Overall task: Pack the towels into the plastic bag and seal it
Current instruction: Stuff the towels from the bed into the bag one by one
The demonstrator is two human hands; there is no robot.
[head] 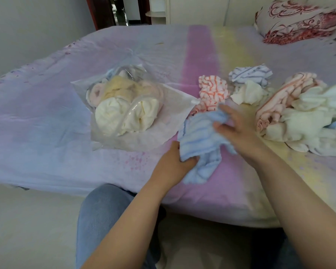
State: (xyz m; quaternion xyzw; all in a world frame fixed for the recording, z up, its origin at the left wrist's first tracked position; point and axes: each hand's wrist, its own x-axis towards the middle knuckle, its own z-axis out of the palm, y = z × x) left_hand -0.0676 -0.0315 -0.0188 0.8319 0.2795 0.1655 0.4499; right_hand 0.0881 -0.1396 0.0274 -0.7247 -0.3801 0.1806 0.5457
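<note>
— What are you doing with that blue towel?

— I'm gripping its near end in my left hand, fingers clenched into the cloth. My right hand is lying on its far end, fingers loose and spread; whether it's pinching the cloth, I cannot tell.

— And the bag?

— The plastic bag is lying on the bed, just left of the towel, already bulging with cream, yellow and pink rolls. It's thin, clear and crinkly.

— How would you do this well?

— I'm thinking the towel is soft, ribbed and floppy, so bunching it into a tight ball first should help it slide in without snagging the film.

— Much left?

— Plenty. A red-striped towel is sitting just beyond my hands, and a heap of towels is waiting on the right.
</note>
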